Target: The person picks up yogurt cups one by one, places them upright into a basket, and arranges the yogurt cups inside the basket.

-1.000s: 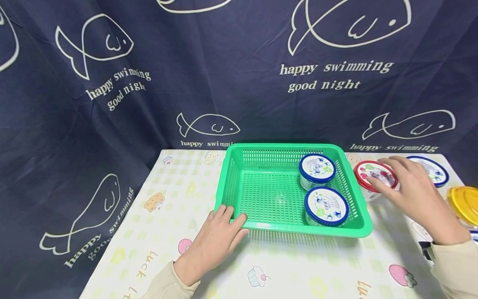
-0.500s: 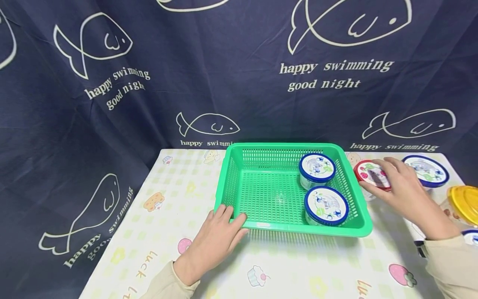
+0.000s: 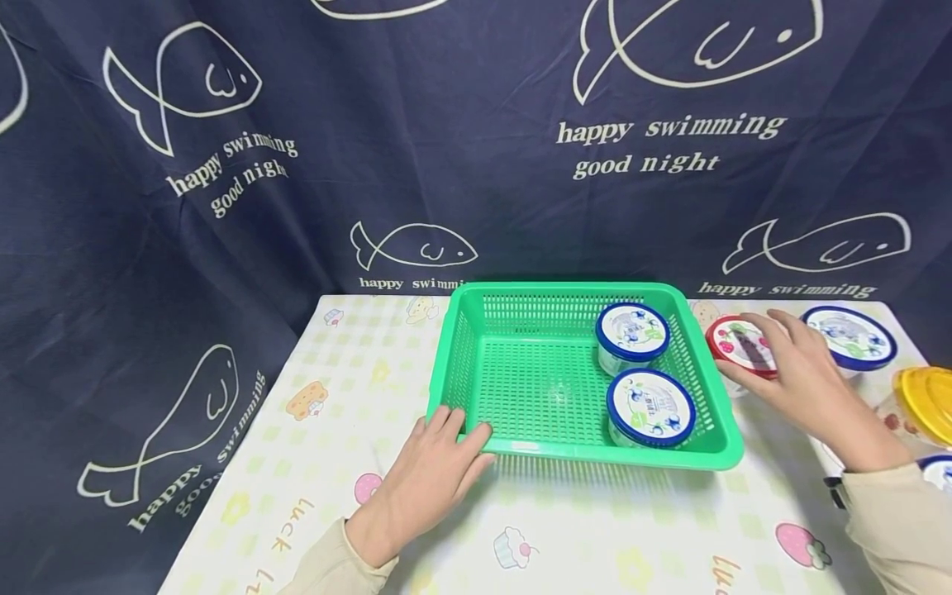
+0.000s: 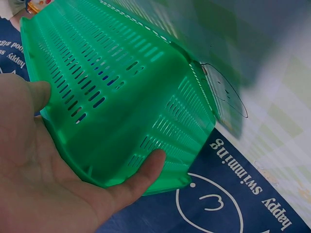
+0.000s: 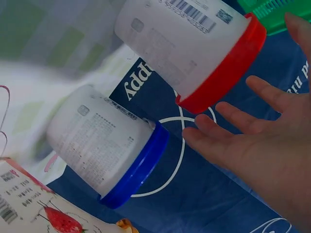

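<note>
The left hand (image 3: 424,479) grips the front-left rim of the green basket (image 3: 521,449), fingers over the rim and thumb outside; the left wrist view shows the hand (image 4: 63,179) at the basket's wall (image 4: 121,111). Two blue-lidded tubs (image 3: 632,333) (image 3: 650,407) stand inside on the right. Just right of the basket, the right hand (image 3: 811,388) hovers with spread fingers over a red-lidded tub (image 3: 744,345). In the right wrist view, this hand's (image 5: 262,136) fingers are parted beside the red lid (image 5: 226,65), with a gap visible.
Another blue-lidded tub (image 3: 851,337) stands behind the right hand. A yellow-lidded container (image 3: 925,405) and another blue lid (image 3: 939,473) are at the right edge. A dark blue curtain (image 3: 506,165) hangs behind the patterned table (image 3: 580,529).
My right hand has moved slightly left over the red-lidded tub, uncovering more of the blue-lidded tub behind it. My left hand has kept its grip on the basket.
</note>
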Demonstrator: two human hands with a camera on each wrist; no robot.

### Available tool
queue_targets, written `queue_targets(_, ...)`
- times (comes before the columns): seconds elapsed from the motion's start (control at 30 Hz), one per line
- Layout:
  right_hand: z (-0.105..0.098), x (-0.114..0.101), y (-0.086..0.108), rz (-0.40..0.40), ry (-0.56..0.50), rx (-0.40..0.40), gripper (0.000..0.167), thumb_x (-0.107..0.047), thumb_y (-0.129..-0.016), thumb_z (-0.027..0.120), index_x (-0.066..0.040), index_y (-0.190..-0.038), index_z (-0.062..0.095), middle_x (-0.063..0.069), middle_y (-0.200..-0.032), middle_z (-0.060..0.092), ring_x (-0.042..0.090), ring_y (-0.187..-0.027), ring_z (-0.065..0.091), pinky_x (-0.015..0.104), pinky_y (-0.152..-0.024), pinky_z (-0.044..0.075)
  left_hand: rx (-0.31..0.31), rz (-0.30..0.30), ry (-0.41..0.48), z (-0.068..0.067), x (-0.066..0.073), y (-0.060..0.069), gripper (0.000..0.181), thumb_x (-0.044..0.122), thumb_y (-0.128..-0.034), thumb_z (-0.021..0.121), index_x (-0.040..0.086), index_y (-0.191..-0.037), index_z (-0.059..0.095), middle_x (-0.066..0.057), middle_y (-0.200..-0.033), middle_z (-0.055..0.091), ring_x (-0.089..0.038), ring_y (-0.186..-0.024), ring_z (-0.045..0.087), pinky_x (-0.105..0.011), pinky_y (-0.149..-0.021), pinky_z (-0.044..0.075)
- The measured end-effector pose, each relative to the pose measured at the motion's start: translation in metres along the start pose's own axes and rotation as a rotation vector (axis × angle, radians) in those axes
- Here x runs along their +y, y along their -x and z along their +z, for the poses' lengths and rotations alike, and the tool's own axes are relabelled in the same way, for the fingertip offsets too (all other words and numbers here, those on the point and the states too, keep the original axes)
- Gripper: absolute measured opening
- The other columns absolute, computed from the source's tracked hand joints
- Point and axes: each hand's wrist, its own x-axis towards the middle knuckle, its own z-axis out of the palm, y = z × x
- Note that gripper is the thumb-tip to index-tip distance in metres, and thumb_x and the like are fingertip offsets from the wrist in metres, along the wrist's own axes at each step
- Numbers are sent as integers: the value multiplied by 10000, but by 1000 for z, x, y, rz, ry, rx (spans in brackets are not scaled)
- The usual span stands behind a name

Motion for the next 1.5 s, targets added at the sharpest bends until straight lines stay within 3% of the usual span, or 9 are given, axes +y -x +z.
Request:
queue_targets(0.23,7,3,-1,1,10,-22,806,-281,-835,797,-46,-1482,376,401,-1454,264,654,-1286,231,801,-999,165,17,14,-8,0,0,0,214,399,-1038,482,190,-996,494,13,-838,381,-197,-801,356,-297,-616,292)
queue_targets(0.43,10,4,-3,21,6,-43,781,-291,-842,795,-42,-1465,396,403,-1458,253,654,-1283,226,826,-927,221,18,8,-8,0,0,-1,209,398,-1024,520,193,-997,493,6,-850,404,-201,-815,379,-309,-620,325)
queue_targets(0.6,13,7,-5,15,9,-35,755,-272,-830,808,-26,-1434,428,412,-1437,268,654,-1253,254,822,-910,245,6,-1,-13,0,0,0,206,404,-1026,516,200,-1005,498,8,-856,417,-203,-824,393,-304,-618,331)
queue_targets(0.9,19,14,-6,-91,14,71,617,-189,-782,840,33,-1285,558,406,-1309,415,624,-1144,366,747,-941,268,6,6,-15,0,0,0,214,406,-1037,491,196,-998,495,16,-842,396,-192,-810,372,-287,-615,300)
queue_targets(1.5,11,11,-4,-72,24,39,619,-192,-755,845,48,-1256,571,355,-1277,462,581,-1116,415,738,-903,312,12,11,2,-2,-1,0,278,430,-1071,366,197,-998,498,10,-847,394,-195,-816,372,-295,-615,297)
